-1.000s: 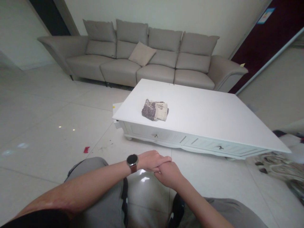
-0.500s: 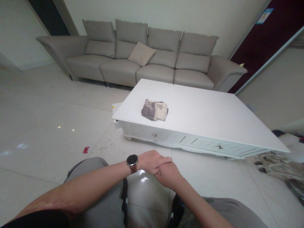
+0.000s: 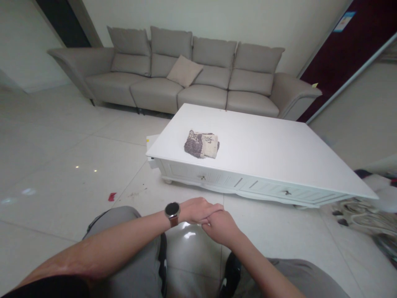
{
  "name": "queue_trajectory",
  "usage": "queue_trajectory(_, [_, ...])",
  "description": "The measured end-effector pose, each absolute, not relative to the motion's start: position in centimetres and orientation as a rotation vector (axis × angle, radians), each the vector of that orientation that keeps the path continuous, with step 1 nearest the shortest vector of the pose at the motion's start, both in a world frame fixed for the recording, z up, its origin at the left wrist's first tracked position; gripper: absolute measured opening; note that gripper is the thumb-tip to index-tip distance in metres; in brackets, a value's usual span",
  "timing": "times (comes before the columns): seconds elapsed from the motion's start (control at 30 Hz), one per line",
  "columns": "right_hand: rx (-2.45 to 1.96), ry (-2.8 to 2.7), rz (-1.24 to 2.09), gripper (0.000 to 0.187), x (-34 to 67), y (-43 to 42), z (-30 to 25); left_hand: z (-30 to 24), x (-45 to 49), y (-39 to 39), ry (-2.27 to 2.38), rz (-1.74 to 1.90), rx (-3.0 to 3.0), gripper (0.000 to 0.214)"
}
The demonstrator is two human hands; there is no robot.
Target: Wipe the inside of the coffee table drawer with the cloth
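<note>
In the head view, the left hand is seen laid over the right hand, and the fingers of both are curled together in a clasp; nothing can be made out between them. The folded towel, brown at one end and cream at the other, is placed well apart from them, flat on the white tabletop, close to the front edge and toward the left end.

And here is where trouble could be met! With so little tabletop left in front of it, the towel could be nudged over the edge by a careless brush, and the tiled floor would be reached. The fold is a loose one, too: darker cloth is shown past the cream end, so if only the top layer were pinched, the bundle could well be pulled open. The wristwatch, worn on the left wrist, might be caught in the rough brown weave if the cloth were brushed. Below, a glossy shine is thrown back by the tiles, so footing could be lost if weight were shifted sharply; a red scrap could be trodden on.
</note>
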State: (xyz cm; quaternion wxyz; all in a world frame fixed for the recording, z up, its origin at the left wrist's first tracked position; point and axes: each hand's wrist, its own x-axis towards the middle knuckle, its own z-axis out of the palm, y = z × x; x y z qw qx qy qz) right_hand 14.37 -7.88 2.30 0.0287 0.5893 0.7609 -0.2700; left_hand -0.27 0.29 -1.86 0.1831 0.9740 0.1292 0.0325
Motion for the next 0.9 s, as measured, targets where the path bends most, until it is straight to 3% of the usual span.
queue_trajectory(0.9, [1.848, 2.384, -0.741, 0.033, 14.4, -8.03, 1.84, -1.43, 0.0, 0.24, 0.364, 0.06, 2.74, 0.052])
